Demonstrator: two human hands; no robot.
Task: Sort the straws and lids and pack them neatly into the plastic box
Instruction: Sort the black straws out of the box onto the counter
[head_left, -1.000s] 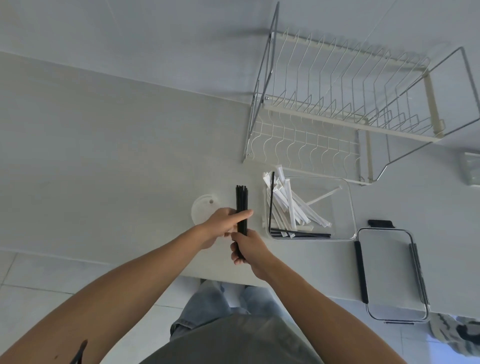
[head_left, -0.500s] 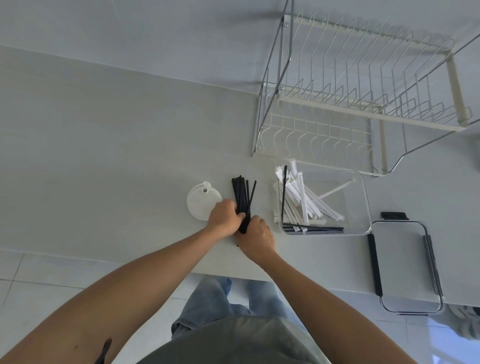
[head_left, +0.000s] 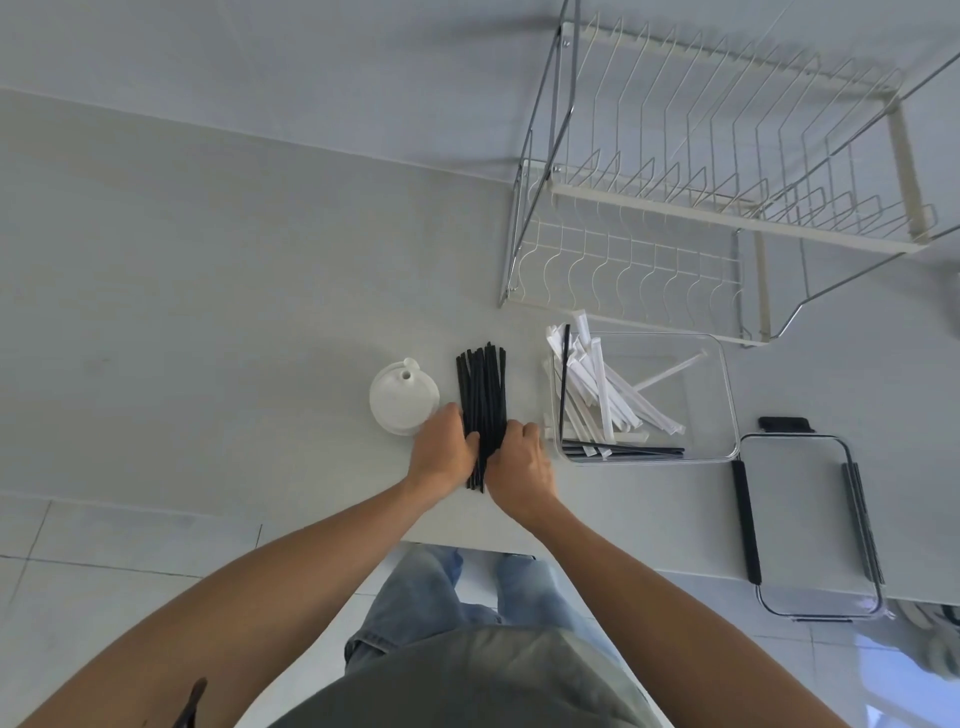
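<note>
View from above of a pale surface. A bundle of black straws lies flat on it, pointing away from the person. The left hand and the right hand press in on the bundle's near end from either side, fingers curled against it. Just left of the bundle sits a round white lid, touching the left hand's knuckles. Just right is a clear plastic box, holding white paper-wrapped straws that lean over its left rim, with a few black straws along its near wall. The box's cover, with black clips, lies to the right, overhanging the surface's near edge. A wire dish rack stands behind the box. No writing or labels can be read. Wide bare surface stretches to the left.
</note>
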